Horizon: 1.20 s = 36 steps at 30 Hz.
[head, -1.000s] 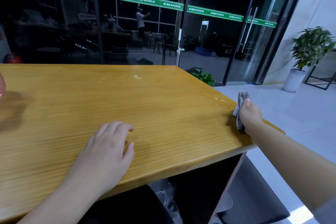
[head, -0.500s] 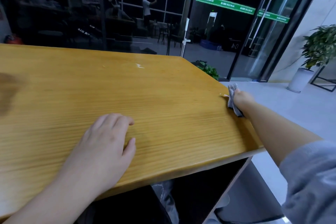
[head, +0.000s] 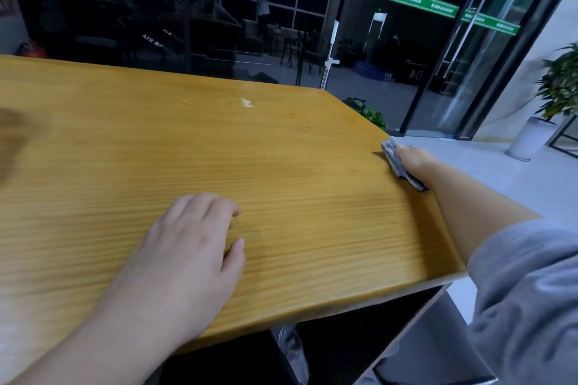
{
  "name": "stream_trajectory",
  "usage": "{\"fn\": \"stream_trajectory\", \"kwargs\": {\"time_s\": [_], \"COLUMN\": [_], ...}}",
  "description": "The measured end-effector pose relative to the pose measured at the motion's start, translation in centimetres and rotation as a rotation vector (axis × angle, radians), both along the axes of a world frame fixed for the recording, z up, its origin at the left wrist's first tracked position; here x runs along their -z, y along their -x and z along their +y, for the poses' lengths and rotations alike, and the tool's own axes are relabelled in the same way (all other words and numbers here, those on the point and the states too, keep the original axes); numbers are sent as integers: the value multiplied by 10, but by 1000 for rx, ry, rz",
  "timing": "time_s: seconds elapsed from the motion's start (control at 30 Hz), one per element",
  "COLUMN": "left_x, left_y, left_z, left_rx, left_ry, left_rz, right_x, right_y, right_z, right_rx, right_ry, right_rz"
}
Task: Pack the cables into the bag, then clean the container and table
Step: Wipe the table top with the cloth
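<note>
Right hand (head: pixel 413 162) clamped on grey cloth (head: pixel 394 159) at table (head: pixel 281 150) edge; left hand (head: pixel 187 247) flat, fingers relaxed, well apart.

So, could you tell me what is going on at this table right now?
A person is wiping down the wooden table. The right hand grips a grey cloth against the table's right edge, near the far corner. The left hand rests flat on the tabletop closer to the person, holding nothing. No cables, bag or container show in this view, so the cleaning step appears under way.
</note>
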State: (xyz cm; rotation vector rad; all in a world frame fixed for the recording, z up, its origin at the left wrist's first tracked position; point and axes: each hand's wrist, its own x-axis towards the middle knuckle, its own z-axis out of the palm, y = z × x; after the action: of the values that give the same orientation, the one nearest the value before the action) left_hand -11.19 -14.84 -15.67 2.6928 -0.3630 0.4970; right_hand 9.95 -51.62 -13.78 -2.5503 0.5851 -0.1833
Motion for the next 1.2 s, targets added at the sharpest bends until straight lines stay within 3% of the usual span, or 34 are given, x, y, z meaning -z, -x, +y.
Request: {"fn": "stream_trajectory", "kwargs": {"time_s": [0.1, 0.33, 0.7, 1.2], "left_x": [1, 1, 0, 2], "left_y": [0, -1, 1, 1], "left_z": [2, 1, 3, 1], "left_rx": [-6, 12, 7, 15], "left_ry": [-15, -3, -20, -4], "left_rz": [13, 26, 2, -20], "right_x": [3, 10, 5, 1], "right_y": [-3, -14, -3, 16], "right_z": [3, 1, 56, 116], "right_rx": [-15, -129, -285, -557], "right_ry": [25, 296, 260, 381], "right_rz": [48, 171, 141, 83]}}
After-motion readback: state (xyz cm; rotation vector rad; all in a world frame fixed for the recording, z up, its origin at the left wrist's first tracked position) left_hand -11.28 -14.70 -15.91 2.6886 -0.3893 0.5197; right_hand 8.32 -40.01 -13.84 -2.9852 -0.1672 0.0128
